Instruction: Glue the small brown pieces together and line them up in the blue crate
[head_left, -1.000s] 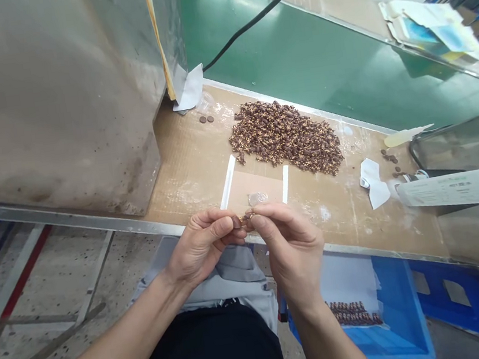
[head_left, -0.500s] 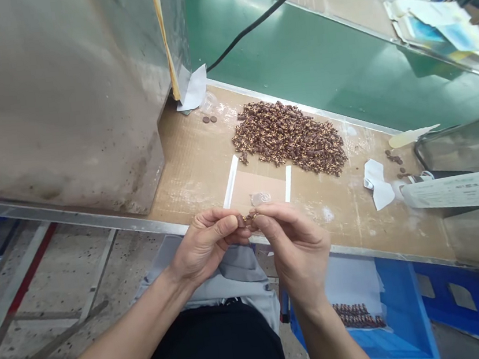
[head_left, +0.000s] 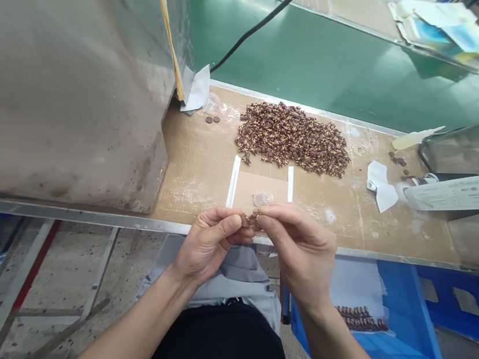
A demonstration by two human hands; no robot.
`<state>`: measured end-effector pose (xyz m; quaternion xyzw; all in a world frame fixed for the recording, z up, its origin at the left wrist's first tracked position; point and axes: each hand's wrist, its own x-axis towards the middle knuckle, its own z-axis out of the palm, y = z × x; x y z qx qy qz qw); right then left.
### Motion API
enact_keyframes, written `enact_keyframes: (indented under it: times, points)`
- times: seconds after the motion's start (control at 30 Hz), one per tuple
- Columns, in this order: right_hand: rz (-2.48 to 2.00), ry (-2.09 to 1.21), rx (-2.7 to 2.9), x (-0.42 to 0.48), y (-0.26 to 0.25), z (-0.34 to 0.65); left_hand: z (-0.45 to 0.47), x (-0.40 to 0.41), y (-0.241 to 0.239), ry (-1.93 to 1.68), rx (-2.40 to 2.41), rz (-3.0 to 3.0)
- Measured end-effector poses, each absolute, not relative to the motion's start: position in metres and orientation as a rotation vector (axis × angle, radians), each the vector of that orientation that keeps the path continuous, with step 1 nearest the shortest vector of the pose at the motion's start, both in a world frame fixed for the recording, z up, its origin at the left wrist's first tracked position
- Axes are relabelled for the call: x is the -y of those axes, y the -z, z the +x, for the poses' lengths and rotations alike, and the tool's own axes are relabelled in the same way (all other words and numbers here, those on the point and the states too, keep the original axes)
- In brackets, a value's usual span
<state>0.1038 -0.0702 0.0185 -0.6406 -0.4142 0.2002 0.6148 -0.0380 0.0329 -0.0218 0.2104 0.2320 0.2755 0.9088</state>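
Over the front edge of the bench, my left hand (head_left: 212,241) and my right hand (head_left: 302,247) meet with thumbs and fingers pinched. Between their fingertips is a small brown piece with gold-coloured bits (head_left: 251,220), its kind too small to make out. Both hands grip it, one at each end, and the fingertips hide much of it. Beyond them lies a large heap of similar brown-and-gold pieces (head_left: 291,138). A clear round plastic disc (head_left: 263,199) rests on a pinkish sheet (head_left: 260,183) just past my fingers, with white strips (head_left: 233,181) along its sides.
Brown discs (head_left: 212,120) lie at the bench's back left. On the right are a crumpled white paper (head_left: 380,185), a clear bottle (head_left: 463,194) and a pale nozzle (head_left: 418,138). Below, a blue crate (head_left: 405,304) holds rows of pieces (head_left: 361,319). A metal housing (head_left: 56,109) stands left.
The whole view has shifted slightly, so the bench appears a little further right. Both hands keep their pinch on the small piece, with barely any movement of the fingers.
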Motion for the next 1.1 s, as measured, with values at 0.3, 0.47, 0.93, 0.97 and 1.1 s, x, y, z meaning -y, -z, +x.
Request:
enact_keyframes:
  times: [0.3, 0.47, 0.93, 0.97, 1.1]
  points:
    - [-1.492, -0.448, 0.983, 0.0701, -0.0196, 0.1054, -0.039, -0.0322, 0.0229, -0.568, -0.492, 0.415]
    - [-1.507, -0.441, 1.01, 0.07, -0.0199, 0.1066, -0.04, -0.0325, 0.0253, -0.555, -0.504, 0.429]
    - [-1.511, -0.373, 1.105, 0.0692, -0.0206, 0.1096, -0.0395, -0.0332, 0.0244, -0.564, -0.525, 0.414]
    - [-1.511, -0.356, 1.124, 0.0693, -0.0204, 0.1097, -0.0394, -0.0332, 0.0237, -0.566, -0.524, 0.416]
    - [-1.496, -0.263, 1.184, 0.0694, -0.0177, 0.1086, -0.0391, -0.0319, 0.0194, -0.583, -0.537, 0.439]
